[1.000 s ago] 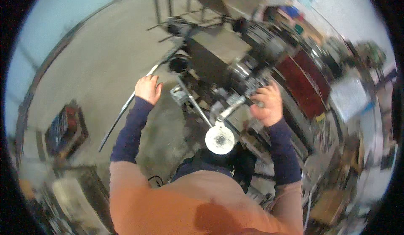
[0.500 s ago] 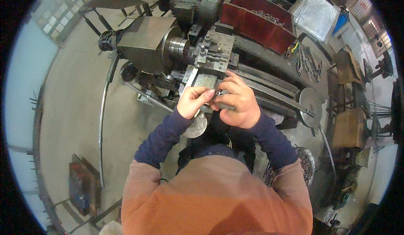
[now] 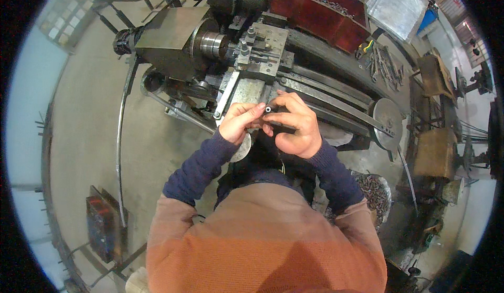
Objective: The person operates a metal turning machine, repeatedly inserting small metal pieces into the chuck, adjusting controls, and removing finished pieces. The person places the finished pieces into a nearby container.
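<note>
Lathe (image 3: 262, 64) beyond, small tube (image 3: 268, 109) between both hands (image 3: 239, 122) (image 3: 298, 125)

No legible text, labels, numbers or signs in view.

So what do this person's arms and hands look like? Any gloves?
No gloves show: the left hand and right hand are bare, fingers included. The long knit sleeves are dark navy over the forearms, dusty brown around the elbows, then orange toward the shoulders. I see no cables or markings on them.
</note>
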`<state>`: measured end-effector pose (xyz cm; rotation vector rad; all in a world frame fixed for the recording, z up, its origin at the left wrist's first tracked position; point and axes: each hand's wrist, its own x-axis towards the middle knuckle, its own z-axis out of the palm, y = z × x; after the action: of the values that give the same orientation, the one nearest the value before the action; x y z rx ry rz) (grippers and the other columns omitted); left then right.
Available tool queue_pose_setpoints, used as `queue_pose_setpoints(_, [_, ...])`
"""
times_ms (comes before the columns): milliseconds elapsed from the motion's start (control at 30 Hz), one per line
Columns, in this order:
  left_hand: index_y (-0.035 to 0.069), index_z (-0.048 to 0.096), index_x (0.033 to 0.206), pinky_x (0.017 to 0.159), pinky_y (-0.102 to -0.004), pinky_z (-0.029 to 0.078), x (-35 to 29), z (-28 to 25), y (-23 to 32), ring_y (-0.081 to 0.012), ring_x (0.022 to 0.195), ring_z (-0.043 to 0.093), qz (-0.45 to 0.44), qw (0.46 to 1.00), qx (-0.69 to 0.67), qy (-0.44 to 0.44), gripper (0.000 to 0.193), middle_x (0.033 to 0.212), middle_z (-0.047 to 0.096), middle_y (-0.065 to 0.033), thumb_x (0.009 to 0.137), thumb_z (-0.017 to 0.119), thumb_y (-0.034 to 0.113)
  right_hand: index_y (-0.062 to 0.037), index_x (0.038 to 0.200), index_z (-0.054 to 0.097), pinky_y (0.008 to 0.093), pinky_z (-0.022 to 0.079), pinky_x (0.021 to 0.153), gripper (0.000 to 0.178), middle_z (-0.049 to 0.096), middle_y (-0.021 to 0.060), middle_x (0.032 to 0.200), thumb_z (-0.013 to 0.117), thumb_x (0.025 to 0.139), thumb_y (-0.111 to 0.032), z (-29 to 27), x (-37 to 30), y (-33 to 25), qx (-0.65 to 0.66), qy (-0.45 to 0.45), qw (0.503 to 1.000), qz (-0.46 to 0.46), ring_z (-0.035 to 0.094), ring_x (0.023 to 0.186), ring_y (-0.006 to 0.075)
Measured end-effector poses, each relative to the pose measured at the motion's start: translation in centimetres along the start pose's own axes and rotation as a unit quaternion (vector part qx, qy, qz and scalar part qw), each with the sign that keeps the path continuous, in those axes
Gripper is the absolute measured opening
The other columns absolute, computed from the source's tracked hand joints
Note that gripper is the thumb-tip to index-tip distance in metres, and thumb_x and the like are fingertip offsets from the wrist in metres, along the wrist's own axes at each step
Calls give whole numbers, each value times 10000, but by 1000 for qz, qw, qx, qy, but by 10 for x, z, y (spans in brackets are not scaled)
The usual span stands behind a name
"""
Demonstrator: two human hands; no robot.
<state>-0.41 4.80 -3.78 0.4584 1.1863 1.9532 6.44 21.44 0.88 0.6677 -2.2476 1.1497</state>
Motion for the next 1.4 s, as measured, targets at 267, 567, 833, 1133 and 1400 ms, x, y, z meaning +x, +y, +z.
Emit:
queue_pose_setpoints(267, [-38, 602, 858, 652, -305, 502, 5, 2, -5, -209, 651, 625, -21, 999, -36, 22, 344, 755, 628, -124, 896, 509, 291, -40, 771, 642, 361, 453, 737, 245, 562, 115, 873, 664, 530, 0, 6, -7, 10, 1, 17, 1000, 24, 544, 834, 307])
queue_pose_setpoints(567, [-55, 573, 935, 656, -290, 475, -5, 3, 12, -178, 677, 610, -21, 997, 71, 17, 297, 696, 610, -113, 892, 506, 231, -47, 805, 637, 373, 445, 738, 330, 544, 132, 906, 583, 481, -83, -16, -2, 34, -7, -27, 999, 17, 521, 857, 319])
queue_pose_setpoints(833, [-62, 550, 939, 617, -303, 497, -29, -57, 28, -196, 627, 615, 50, 980, 112, 158, 245, 692, 602, -114, 867, 533, 171, -97, 1005, 619, 389, 423, 862, 454, 510, 186, 1116, 613, 551, -114, -135, 82, 169, -332, 107, 937, 8, 492, 994, 357])
queue_pose_setpoints(1133, [-66, 573, 931, 562, -248, 447, -38, -140, 24, -112, 609, 552, 89, 898, 334, 274, 217, 714, 568, -55, 848, 567, 135, -90, 1075, 606, 360, 385, 937, 531, 390, 209, 1308, 636, 548, -149, -151, -12, 145, -267, 140, 938, 172, 488, 1098, 313])
queue_pose_setpoints(1400, [-100, 495, 1144, 804, -327, 447, -5, -192, -11, -246, 945, 577, -13, 725, 670, 161, 396, 1110, 567, -218, 836, 564, 140, -23, 987, 622, 354, 451, 840, 425, 586, 183, 1076, 644, 617, -232, -243, -294, -17, -397, 202, 784, 432, 571, 978, 295])
